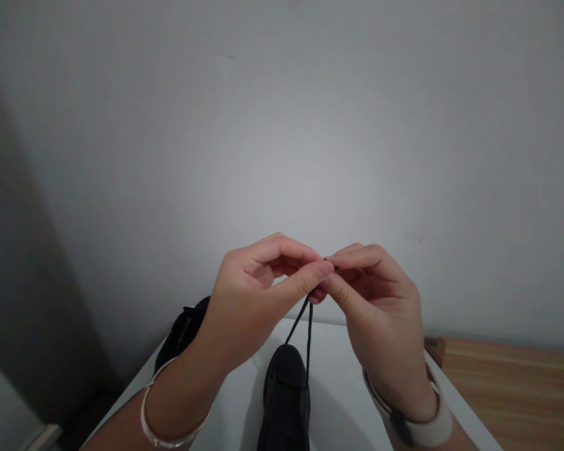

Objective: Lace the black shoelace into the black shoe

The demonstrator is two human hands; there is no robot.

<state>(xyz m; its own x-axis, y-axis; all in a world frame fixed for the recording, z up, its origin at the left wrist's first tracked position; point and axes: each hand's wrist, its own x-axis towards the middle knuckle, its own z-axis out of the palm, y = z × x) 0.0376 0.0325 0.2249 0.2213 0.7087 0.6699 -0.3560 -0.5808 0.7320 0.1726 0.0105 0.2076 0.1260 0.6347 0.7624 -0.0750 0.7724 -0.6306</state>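
A black shoe [286, 401] stands on a white tabletop, its toe pointing away from me. Two strands of black shoelace [309, 338] run up from it to my fingers. My left hand [263, 294] pinches the lace between thumb and forefinger, above the toe. Right against it, my right hand [380, 307] pinches the lace too, and the fingertips of both hands touch. Only a bit of dark lace shows between the fingertips; the rest there is hidden.
Behind my left forearm lies a black object [183, 329], partly hidden. The white tabletop [331, 376] meets a grey wall [301, 144] at the back. A wooden surface [521, 388] stands at the right, and a dark gap lies at the lower left.
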